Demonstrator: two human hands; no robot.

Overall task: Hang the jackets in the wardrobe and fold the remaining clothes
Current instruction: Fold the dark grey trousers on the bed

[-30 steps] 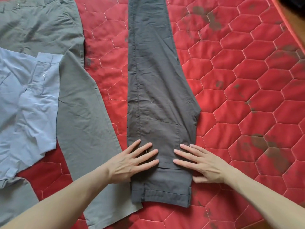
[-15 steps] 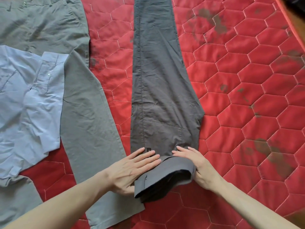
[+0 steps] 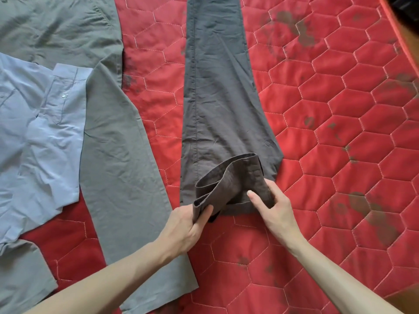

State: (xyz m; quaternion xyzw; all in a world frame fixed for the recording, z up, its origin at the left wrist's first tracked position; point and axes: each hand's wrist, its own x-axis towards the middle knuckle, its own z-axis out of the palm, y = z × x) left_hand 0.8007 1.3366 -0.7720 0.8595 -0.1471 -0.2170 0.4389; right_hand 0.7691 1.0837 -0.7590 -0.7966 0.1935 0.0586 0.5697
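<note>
Both hands are gripping the waistband end of the dark grey trousers [image 3: 217, 98], the left hand [image 3: 188, 225] pinching its corner and the right hand [image 3: 272, 205] pressing the flap, on the red quilt [image 3: 340, 109]. If the left corner is lagging, the fold is probably skewing. Left of them are lying one lighter grey pair of trousers [image 3: 118, 143] and one blue shirt [image 3: 40, 137], seemingly.
</note>
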